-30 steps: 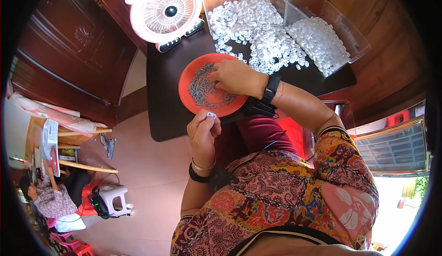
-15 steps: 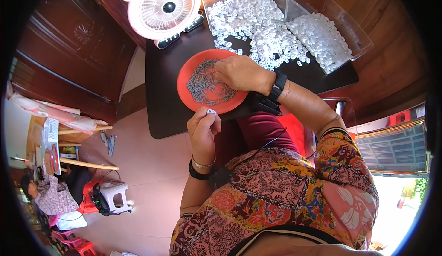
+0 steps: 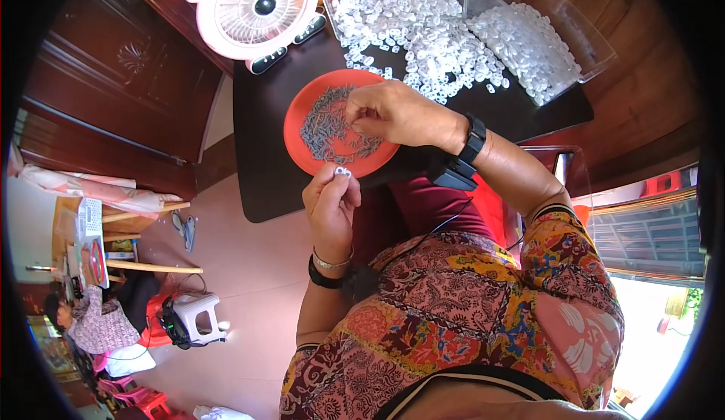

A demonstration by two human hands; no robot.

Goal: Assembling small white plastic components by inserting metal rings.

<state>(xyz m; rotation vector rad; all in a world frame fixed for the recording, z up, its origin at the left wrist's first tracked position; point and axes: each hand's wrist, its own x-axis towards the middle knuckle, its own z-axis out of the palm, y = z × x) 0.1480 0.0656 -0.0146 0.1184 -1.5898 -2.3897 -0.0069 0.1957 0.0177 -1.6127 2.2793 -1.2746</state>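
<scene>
My left hand (image 3: 331, 207) pinches a small white plastic piece with two holes (image 3: 343, 171) between thumb and fingertips, just off the near rim of a round red plate (image 3: 299, 148). On that plate lies a spread of small grey screws (image 3: 321, 129). Over the plate's right side is my right hand (image 3: 396, 114), its fingers bent and the fingertips drawn together above the screws. Whether a screw is between those fingertips is too small to tell. Many more white pieces (image 3: 442, 57) lie heaped loose on the dark table (image 3: 264, 178) beyond my right hand.
A pink-white fan (image 3: 264, 8) stands at the table's back left. Clear plastic bins (image 3: 585, 31) at the back right hold white pieces. A thin cable (image 3: 453, 227) crosses my lap. On the floor at left, another person (image 3: 102, 322) is near a white stool (image 3: 198, 320).
My right hand has lifted slightly off the screws, its fingers now visible from the side. My left hand still holds the white piece. The whole view has shifted a little.
</scene>
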